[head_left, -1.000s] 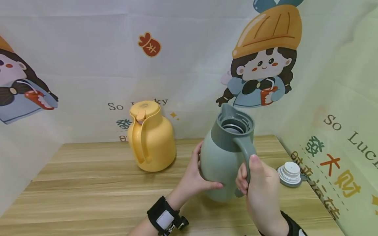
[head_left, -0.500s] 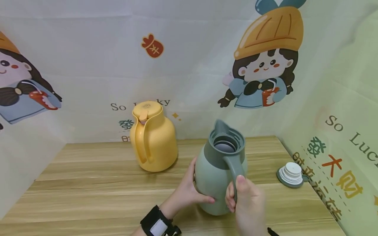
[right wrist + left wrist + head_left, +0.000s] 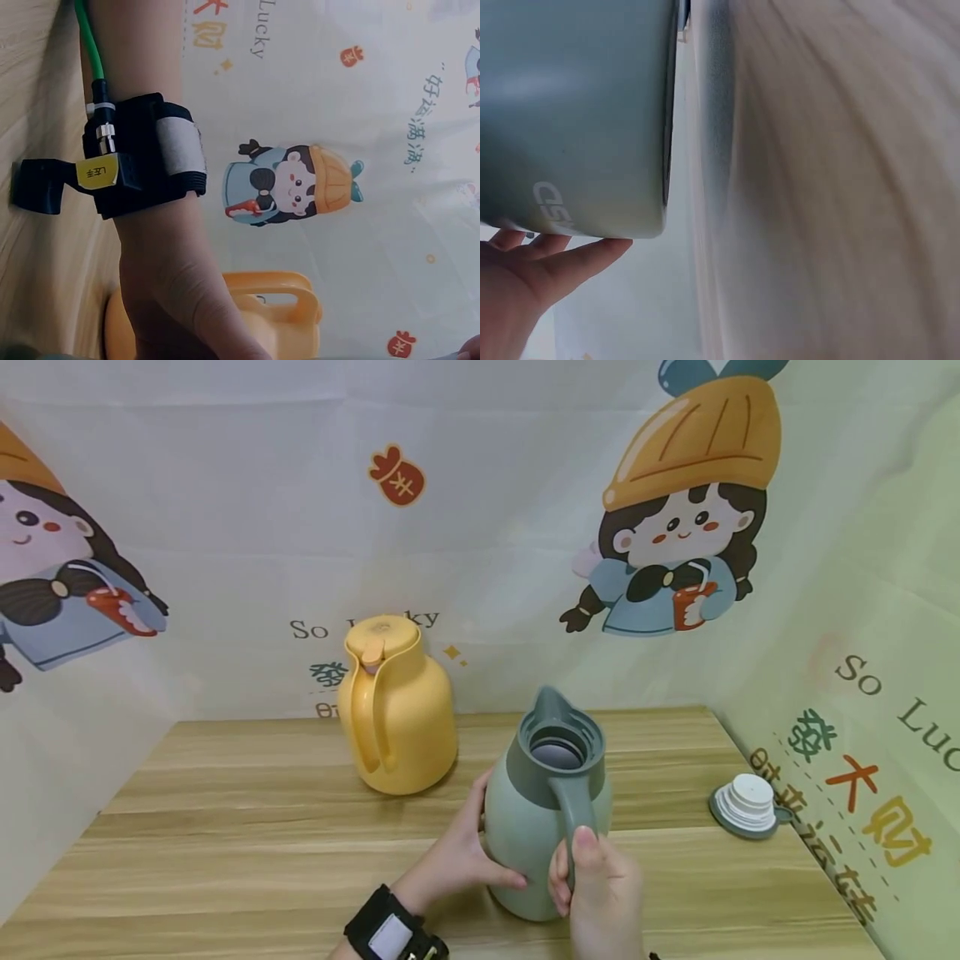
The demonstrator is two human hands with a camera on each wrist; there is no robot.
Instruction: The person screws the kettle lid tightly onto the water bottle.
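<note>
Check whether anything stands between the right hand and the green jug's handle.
Nothing visible does: the right hand grips the handle of the green jug. The yellow jug stands apart, farther back to the left.

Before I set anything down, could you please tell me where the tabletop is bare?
The widest bare tabletop lies left of the yellow thermos jug; another patch separates the green thermos jug from the upturned lid. The left hand and right hand crowd the green jug.

Right hand (image 3: 602, 893) curled, left (image 3: 465, 858) apparently cupped
</note>
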